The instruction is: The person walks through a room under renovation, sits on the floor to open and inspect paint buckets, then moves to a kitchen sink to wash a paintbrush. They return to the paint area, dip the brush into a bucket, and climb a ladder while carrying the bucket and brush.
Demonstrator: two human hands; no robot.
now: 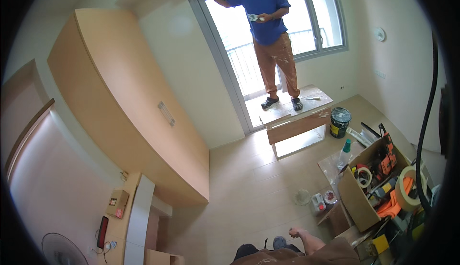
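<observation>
White jug stands on the floor, ahead and right of our right hand, whose fingers curl in; we cannot tell whether they grip anything. Beside the jug sits a round tub, then a cardboard box; near the floor's far right corner, a dark bucket.

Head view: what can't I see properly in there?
In the head view:
- Left hand: out of the picture.
- What, if anything, the right hand holds: too small to tell.
- Box bottom: hidden under tools and tape.
- Fan: cut off by the lower edge.
- Wardrobe inside: hidden by shut doors.
</observation>
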